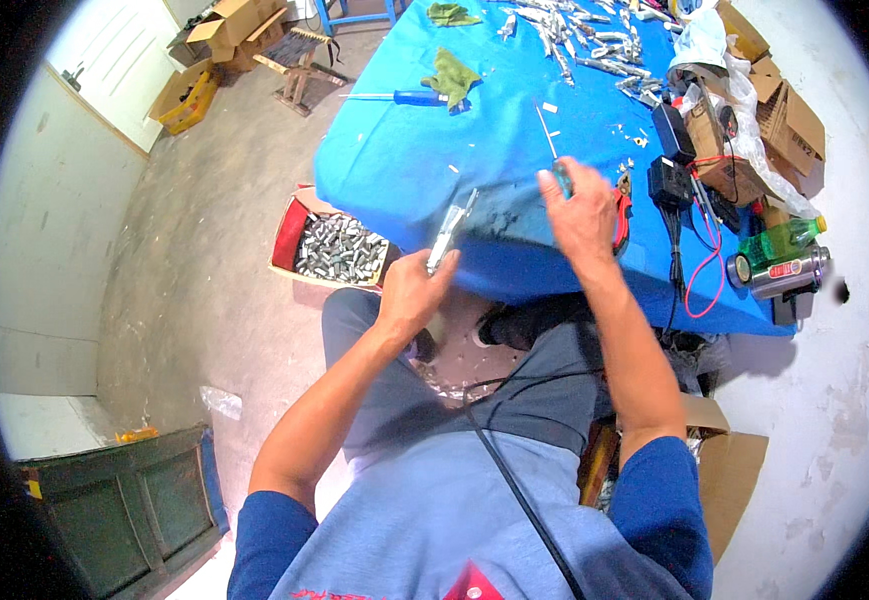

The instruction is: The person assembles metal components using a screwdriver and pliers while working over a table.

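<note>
My left hand point(414, 295) is closed around the lower end of a slim silver-white device point(444, 236), which points up over the table's near edge. Its upper end looks thin and metallic; the exact kind is unclear. In my right hand point(584, 215) is a screwdriver with a teal handle point(562, 178), its thin shaft point(546, 132) pointing away over the cloth. Just right of that hand lie red-handled pliers point(622, 215), partly hidden by it. The blue tablecloth point(394, 160) has a dark smudge between my hands.
A heap of silver pieces point(594, 45) covers the table's far side. A blue screwdriver point(416, 98) lies by a green cloth point(451, 78). Black adapters point(669, 182), cables, a green bottle point(779, 240) and a steel flask point(789, 272) crowd the right. A box of small cylinders point(339, 248) stands left.
</note>
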{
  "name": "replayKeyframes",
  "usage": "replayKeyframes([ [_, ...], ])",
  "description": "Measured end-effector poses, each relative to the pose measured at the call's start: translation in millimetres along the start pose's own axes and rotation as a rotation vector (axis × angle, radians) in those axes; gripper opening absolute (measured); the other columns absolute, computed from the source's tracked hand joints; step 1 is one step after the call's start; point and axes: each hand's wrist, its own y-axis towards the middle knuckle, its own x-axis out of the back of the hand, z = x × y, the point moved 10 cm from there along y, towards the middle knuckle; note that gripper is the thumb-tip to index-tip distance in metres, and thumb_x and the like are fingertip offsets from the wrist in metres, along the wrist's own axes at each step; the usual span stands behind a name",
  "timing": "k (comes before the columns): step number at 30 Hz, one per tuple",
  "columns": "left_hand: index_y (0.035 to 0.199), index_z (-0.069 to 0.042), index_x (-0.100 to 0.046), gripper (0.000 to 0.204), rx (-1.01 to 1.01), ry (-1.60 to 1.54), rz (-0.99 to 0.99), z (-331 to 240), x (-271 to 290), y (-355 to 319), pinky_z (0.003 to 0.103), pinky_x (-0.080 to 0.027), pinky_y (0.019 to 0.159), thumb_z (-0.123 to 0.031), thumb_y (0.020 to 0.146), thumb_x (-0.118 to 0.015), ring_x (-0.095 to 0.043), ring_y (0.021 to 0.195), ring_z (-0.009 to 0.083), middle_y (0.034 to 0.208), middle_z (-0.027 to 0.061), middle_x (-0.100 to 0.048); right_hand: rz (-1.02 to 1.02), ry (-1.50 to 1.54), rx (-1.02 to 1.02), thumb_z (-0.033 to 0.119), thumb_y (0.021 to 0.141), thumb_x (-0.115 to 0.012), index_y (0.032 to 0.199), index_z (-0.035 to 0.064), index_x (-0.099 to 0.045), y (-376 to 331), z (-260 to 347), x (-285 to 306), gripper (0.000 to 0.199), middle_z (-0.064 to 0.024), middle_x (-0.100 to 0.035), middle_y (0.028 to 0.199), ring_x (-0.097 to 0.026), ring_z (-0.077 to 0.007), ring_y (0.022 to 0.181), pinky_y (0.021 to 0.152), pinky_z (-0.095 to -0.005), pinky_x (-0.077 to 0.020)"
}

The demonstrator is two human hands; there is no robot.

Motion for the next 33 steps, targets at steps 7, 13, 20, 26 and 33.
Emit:
replayKeyframes([
  [7,0.082,0.004,-0.065,0.045,0.064,-0.286,0.114,-19,-22,-33,0.029,-0.038,0.054,-0.040,0.094,-0.064,-0.045,0.062,0.0075,0.063,-0.0015,-0.053,0.527,0.963,-0.572,0.028,0.094,-0.065,0.090,0.0022,-0.065,-81,36,-81,0.026,-0.0008,-0.062,0.072,-0.057,-0.0061,0.061,0.049,-0.0209,-0.0447],
  [13,0.087,0.002,-0.065,0.046,0.090,-0.454,0.196,-12,-36,-58,0.027,-0.040,0.055,-0.043,0.094,-0.061,-0.048,0.064,0.0069,0.069,-0.0010,-0.056,0.527,0.830,-0.491,0.022,0.091,-0.058,0.086,-0.0001,-0.064,-96,37,-82,0.024,-0.0053,-0.063,0.071,-0.058,-0.0109,0.056,0.048,-0.0262,-0.0479],
  [20,0.083,-0.010,-0.053,0.050,0.374,-0.874,0.269,19,-50,-70,0.024,-0.029,0.045,-0.057,0.098,-0.046,-0.039,0.052,0.0080,0.065,-0.0016,-0.045,0.689,0.990,-0.567,0.024,0.091,-0.055,0.088,0.0001,-0.062,-110,54,-86,0.025,-0.0051,-0.062,0.072,-0.060,-0.0115,0.059,0.049,-0.0260,-0.0481],
  [26,0.083,-0.010,-0.054,0.049,0.399,-0.928,0.254,24,-48,-70,0.024,-0.030,0.044,-0.055,0.100,-0.044,-0.040,0.049,0.0085,0.065,-0.0012,-0.049,0.593,1.049,-0.525,0.023,0.092,-0.053,0.093,0.0023,-0.060,-110,58,-77,0.022,-0.0045,-0.062,0.077,-0.060,-0.0095,0.064,0.053,-0.0246,-0.0486],
  [33,0.076,-0.007,-0.056,0.057,0.524,-1.027,0.205,62,-52,-73,0.027,-0.032,0.046,-0.061,0.096,-0.047,-0.041,0.046,0.0107,0.055,-0.0016,-0.045,0.264,1.139,-0.357,0.025,0.099,-0.046,0.101,0.0053,-0.056,-120,59,-18,0.022,-0.0080,-0.067,0.089,-0.064,-0.0096,0.071,0.057,-0.0224,-0.0495],
])
